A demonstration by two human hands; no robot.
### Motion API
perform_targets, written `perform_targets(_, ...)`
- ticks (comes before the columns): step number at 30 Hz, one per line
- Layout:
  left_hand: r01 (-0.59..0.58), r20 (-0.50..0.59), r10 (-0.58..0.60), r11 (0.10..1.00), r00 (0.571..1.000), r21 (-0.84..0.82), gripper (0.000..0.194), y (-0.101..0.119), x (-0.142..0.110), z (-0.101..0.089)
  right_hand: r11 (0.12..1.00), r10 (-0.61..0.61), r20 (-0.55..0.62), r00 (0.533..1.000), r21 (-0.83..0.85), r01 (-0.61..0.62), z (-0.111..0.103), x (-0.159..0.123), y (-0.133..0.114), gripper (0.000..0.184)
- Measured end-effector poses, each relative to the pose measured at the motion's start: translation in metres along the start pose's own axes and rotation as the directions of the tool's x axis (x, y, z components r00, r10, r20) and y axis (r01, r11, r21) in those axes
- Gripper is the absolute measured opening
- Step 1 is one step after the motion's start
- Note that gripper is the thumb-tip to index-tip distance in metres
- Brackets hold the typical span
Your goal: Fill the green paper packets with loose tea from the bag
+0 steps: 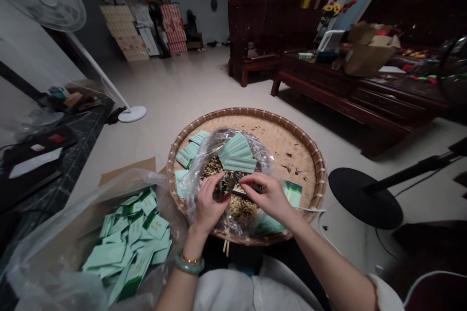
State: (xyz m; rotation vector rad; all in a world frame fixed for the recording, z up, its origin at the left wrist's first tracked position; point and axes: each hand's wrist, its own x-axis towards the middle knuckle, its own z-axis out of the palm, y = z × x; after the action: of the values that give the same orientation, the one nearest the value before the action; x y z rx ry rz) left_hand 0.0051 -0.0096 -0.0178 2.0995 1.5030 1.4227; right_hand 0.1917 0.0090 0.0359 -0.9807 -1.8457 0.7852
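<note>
My left hand [210,204] is closed around a small dark, shiny piece [228,183]; its exact kind is not clear. Close beside it, my right hand [269,197] pinches a slim dark tool [245,195] that points toward the left hand, its tip hard to make out. Both hands are over a clear plastic bag [264,153] of loose dried bits [241,210], some dark and some pale yellow. A fan of flat light green packets [235,150] lies on the bag's contents. The bag rests in a round woven bamboo tray [308,153].
More green packets [189,153] lie along the tray's left side, and others [293,193] at its right. A large plastic bag [54,233] of green packets stands at left. Around are a white fan [132,113], a black round stand base [365,199] and a wooden table [328,85].
</note>
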Motion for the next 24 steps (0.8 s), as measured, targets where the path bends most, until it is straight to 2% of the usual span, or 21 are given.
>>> perform_targets(2, -0.083, -0.029, 0.083, 0.997, 0.996, 0.010, 0.049, 0.002, 0.001, -0.002, 0.999, -0.039, 0.028, 0.999, -0.024, 0.040, 0.003, -0.005, -0.003, 0.015)
perform_targets(6, -0.134, -0.020, 0.135, 0.991, 0.991, 0.015, 0.050, 0.005, 0.000, -0.001, 0.994, -0.095, 0.046, 0.994, -0.054, 0.097, 0.017, -0.011, -0.003, 0.066)
perform_targets(7, -0.115, -0.005, 0.115, 0.993, 0.993, 0.010, 0.051, 0.007, 0.000, 0.000, 0.994, -0.086, 0.037, 0.996, -0.060, 0.088, 0.021, -0.011, -0.001, 0.067)
perform_targets(9, -0.032, 0.027, 0.032, 0.999, 0.999, -0.003, 0.052, 0.010, -0.001, 0.003, 0.998, -0.042, 0.001, 0.999, -0.050, 0.042, 0.027, -0.009, 0.005, 0.053)
perform_targets(12, 0.179, 0.083, -0.175, 0.983, 0.981, -0.048, 0.056, 0.012, -0.001, 0.004, 0.997, 0.062, -0.042, 0.997, 0.038, -0.060, 0.029, -0.004, 0.016, 0.036)
perform_targets(15, 0.377, 0.184, -0.348, 0.913, 0.919, -0.157, 0.066, 0.011, -0.001, 0.002, 0.976, 0.153, -0.042, 0.987, 0.162, -0.144, 0.023, 0.000, 0.023, 0.027)
perform_targets(18, 0.552, 0.323, -0.454, 0.751, 0.830, -0.362, 0.066, 0.008, 0.002, 0.001, 0.940, 0.193, -0.020, 0.981, 0.290, -0.179, 0.016, 0.003, 0.025, 0.025)
perform_targets(21, 0.666, 0.478, -0.464, 0.520, 0.746, -0.535, 0.060, 0.008, 0.006, -0.001, 0.909, 0.194, 0.005, 0.981, 0.376, -0.181, 0.011, 0.004, 0.028, 0.021)
perform_targets(22, 0.688, 0.515, -0.456, 0.469, 0.726, -0.554, 0.058, 0.009, 0.007, -0.002, 0.904, 0.188, 0.015, 0.982, 0.389, -0.178, 0.010, 0.005, 0.029, 0.018)
perform_targets(24, 0.721, 0.566, -0.447, 0.425, 0.693, -0.547, 0.050, 0.010, 0.009, -0.004, 0.912, 0.161, 0.035, 0.986, 0.377, -0.163, 0.007, 0.006, 0.028, 0.016)
